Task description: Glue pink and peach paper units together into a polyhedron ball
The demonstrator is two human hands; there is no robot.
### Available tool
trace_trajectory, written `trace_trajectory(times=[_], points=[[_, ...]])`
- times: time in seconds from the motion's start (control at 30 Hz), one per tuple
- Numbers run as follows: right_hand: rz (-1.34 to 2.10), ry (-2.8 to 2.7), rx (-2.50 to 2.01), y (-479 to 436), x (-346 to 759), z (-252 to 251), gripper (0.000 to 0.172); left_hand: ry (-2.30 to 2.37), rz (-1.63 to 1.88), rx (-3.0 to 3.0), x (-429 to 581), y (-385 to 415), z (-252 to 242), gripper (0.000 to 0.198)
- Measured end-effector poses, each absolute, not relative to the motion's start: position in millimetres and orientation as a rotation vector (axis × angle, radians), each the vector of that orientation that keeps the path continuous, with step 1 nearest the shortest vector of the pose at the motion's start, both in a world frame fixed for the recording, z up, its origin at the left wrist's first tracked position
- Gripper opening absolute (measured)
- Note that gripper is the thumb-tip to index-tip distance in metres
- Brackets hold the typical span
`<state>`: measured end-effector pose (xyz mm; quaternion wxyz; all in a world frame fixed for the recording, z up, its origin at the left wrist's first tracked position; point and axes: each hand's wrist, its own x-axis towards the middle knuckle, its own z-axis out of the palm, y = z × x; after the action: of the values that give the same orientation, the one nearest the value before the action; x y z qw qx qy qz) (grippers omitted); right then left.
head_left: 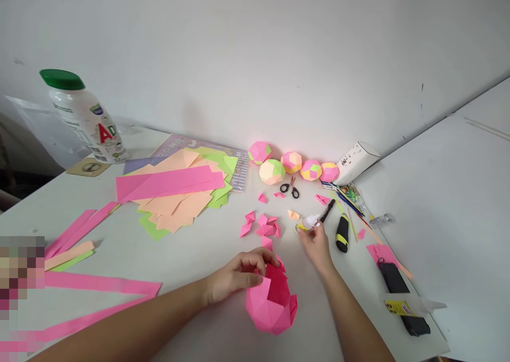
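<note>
A partly formed pink paper ball with an opening at its top rests near the front of the table. My left hand grips its upper left rim, thumb outside and fingers curled over the edge. To the right, my right hand is closed around a small glue bottle with a pale nozzle and yellow label. Just beyond the ball lie several folded pink paper pieces, and a peach folded piece sits close to the glue bottle.
Finished paper balls line the wall behind scissors. Paper sheets and a white bottle are on the left. Rightward are a utility knife, a black case and a larger glue bottle.
</note>
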<state>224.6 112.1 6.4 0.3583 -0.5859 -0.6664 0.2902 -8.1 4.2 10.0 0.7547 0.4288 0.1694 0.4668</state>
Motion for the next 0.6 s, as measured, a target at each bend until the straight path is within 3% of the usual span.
trace_trajectory(times=[0.23,0.47,0.6], points=[[1.140,-1.748,-1.194,95.0,225.2,34.1,0.043,0.467,1.020,1.045,-8.3,3.0,5.3,0.012],[1.347,-1.492,-1.006,88.6,228.2,47.7,0.027,0.506,1.055,1.062,-7.8,3.1,5.3,0.017],[1.394,-1.445,-1.038,85.7,223.6,47.0,0.027,0.508,1.052,1.077,-7.9,2.2,4.6,0.017]])
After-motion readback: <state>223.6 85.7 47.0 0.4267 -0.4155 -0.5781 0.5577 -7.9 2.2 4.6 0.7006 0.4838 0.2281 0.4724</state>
